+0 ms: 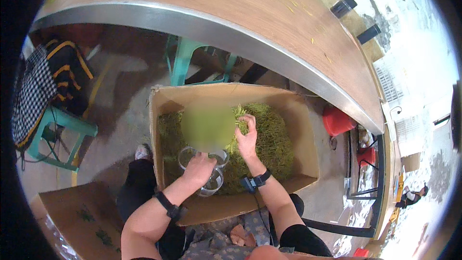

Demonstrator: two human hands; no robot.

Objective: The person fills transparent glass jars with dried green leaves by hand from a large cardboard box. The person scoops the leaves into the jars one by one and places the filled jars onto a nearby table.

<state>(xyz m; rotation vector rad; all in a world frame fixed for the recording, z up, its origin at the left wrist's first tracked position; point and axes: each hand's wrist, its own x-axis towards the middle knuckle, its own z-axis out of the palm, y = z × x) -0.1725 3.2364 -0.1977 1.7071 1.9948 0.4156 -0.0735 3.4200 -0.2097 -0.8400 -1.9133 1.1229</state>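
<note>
A cardboard box (231, 211) stands open before me, with a heap of green-yellow plant sprigs (276, 144) in it. My right hand (246, 135) grips a small bunch of these sprigs (241, 124) between thumb and fingers. Over the left part of the box, my left hand (200, 168) is curled beside several clear round plastic containers (210, 183). What its fingers hold cannot be told, as a blurred green patch covers the area just above them. Both wrists wear black straps.
A wooden table (252, 0) with a metal edge and scattered sprigs runs beyond the box. Green plastic stools (63, 133) stand at left and under the table, one bearing a checked cloth (34, 97). Red buckets (337, 121), another cardboard box (81, 216) and a distant person (411, 195) also show.
</note>
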